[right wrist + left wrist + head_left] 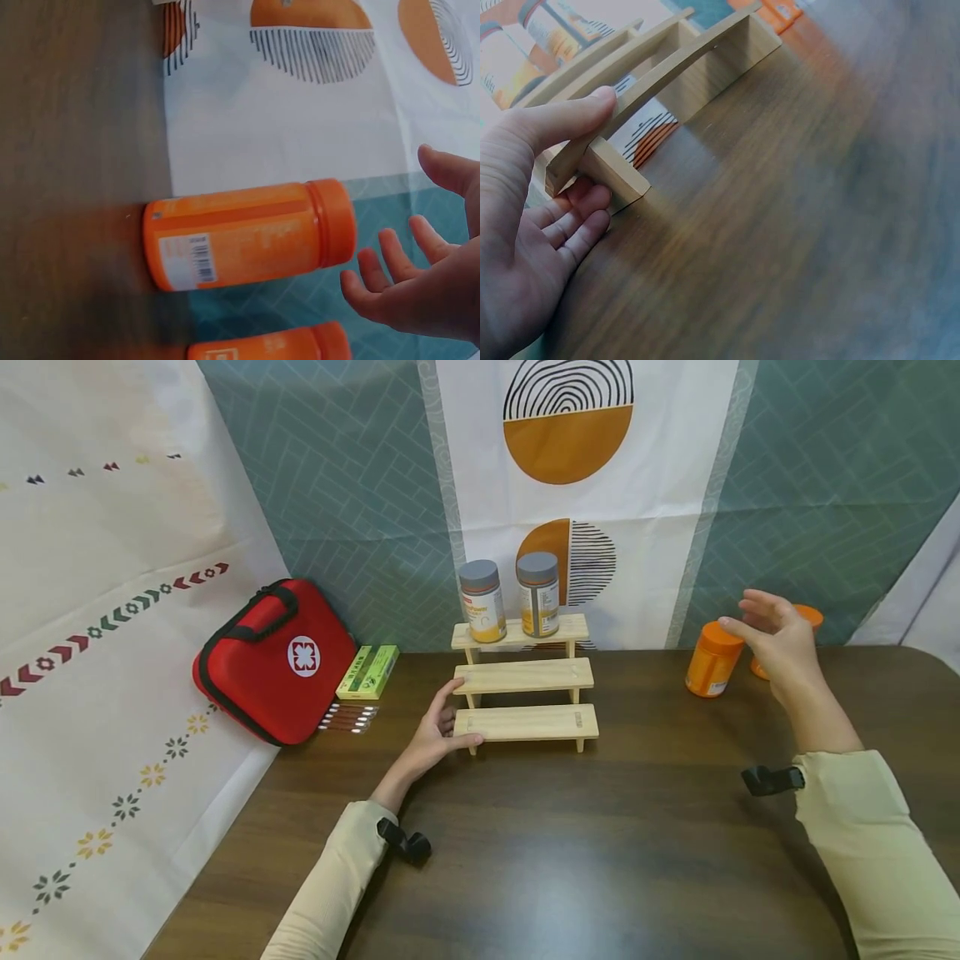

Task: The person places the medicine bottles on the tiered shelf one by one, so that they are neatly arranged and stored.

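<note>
A pale three-step wooden display stand (525, 675) stands on the brown table. My left hand (433, 733) grips its left end; in the left wrist view the thumb (592, 109) lies on the lowest step and the fingers curl beside the leg. Two grey-lidded bottles, one (483, 610) on the left and one (538, 602) on the right, stand upright on the top step. Over at the right, my open right hand (783, 647) is beside the lid of an orange bottle (240, 236), holding nothing. A second orange bottle (262, 346) is partly hidden behind that hand in the head view.
A red first-aid case (273, 660) leans at the left by the white cloth (112, 693). Near it lie a green and yellow box (367, 672) and several cotton swabs (348, 717). A patterned curtain (337, 485) hangs along the table's back edge.
</note>
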`<action>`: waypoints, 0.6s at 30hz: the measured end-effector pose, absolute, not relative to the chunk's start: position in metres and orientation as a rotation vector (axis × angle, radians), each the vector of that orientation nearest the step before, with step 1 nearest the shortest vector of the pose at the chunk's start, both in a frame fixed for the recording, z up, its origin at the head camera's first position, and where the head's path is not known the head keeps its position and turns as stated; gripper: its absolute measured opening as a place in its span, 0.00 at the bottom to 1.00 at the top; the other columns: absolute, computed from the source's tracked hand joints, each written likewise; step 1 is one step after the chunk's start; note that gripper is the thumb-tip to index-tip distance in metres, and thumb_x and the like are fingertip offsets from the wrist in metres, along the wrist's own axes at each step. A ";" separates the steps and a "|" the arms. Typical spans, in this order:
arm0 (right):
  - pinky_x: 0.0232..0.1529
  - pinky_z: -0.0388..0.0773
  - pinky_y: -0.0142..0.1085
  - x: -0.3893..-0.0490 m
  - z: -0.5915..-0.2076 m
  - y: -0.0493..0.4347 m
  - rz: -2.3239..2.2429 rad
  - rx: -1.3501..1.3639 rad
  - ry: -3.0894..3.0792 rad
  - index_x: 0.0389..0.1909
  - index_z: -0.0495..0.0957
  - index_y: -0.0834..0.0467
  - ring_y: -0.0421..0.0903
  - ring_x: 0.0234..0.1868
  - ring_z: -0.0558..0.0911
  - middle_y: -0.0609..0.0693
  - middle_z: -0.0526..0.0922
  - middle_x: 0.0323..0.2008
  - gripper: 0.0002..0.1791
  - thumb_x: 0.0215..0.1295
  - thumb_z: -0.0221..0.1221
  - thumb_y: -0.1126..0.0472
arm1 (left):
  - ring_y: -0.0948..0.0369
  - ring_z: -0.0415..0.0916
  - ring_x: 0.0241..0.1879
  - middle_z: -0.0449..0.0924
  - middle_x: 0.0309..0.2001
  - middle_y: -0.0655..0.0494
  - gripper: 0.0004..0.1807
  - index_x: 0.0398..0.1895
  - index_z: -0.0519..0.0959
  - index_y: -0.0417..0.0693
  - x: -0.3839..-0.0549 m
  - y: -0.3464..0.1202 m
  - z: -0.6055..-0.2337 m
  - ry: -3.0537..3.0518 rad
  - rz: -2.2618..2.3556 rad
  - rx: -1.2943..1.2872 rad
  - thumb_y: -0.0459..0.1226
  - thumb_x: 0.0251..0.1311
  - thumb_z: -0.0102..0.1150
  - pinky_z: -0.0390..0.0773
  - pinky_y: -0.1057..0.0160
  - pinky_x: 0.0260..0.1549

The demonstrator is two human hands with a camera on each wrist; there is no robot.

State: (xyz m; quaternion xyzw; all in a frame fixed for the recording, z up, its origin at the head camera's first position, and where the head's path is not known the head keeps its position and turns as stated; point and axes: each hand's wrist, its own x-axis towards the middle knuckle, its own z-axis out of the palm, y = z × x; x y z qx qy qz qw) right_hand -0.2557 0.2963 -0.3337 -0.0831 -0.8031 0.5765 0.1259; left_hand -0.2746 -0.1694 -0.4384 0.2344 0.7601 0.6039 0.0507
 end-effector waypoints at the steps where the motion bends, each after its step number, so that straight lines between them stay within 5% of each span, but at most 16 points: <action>1: 0.74 0.57 0.43 -0.257 -0.335 0.297 1.684 -0.244 -2.351 0.73 0.58 0.40 0.44 0.70 0.63 0.28 0.68 0.58 0.37 0.65 0.60 0.45 | 0.60 0.78 0.43 0.76 0.50 0.29 0.52 0.76 0.49 0.61 -0.275 -0.170 -0.439 2.313 1.839 0.725 0.28 0.53 0.69 0.78 0.64 0.41; 8: 0.76 0.52 0.46 -0.264 -0.348 0.302 1.694 -0.234 -2.444 0.77 0.50 0.44 0.52 0.77 0.54 0.44 0.59 0.74 0.42 0.66 0.58 0.43 | 0.59 0.79 0.44 0.76 0.49 0.33 0.51 0.76 0.50 0.62 -0.276 -0.170 -0.442 2.320 1.866 0.802 0.36 0.53 0.71 0.78 0.64 0.41; 12: 0.75 0.52 0.49 -0.267 -0.352 0.304 1.664 -0.227 -2.505 0.78 0.46 0.50 0.56 0.76 0.53 0.56 0.49 0.78 0.46 0.67 0.57 0.42 | 0.59 0.79 0.44 0.76 0.50 0.31 0.51 0.76 0.49 0.62 -0.275 -0.169 -0.440 2.305 1.851 0.740 0.30 0.54 0.69 0.78 0.64 0.41; 18: 0.74 0.52 0.52 -0.269 -0.360 0.305 1.663 -0.222 -2.557 0.78 0.41 0.56 0.57 0.74 0.55 0.61 0.44 0.78 0.48 0.68 0.57 0.44 | 0.57 0.78 0.45 0.74 0.53 0.29 0.52 0.77 0.47 0.62 -0.273 -0.168 -0.438 2.309 1.831 0.673 0.25 0.55 0.65 0.78 0.63 0.42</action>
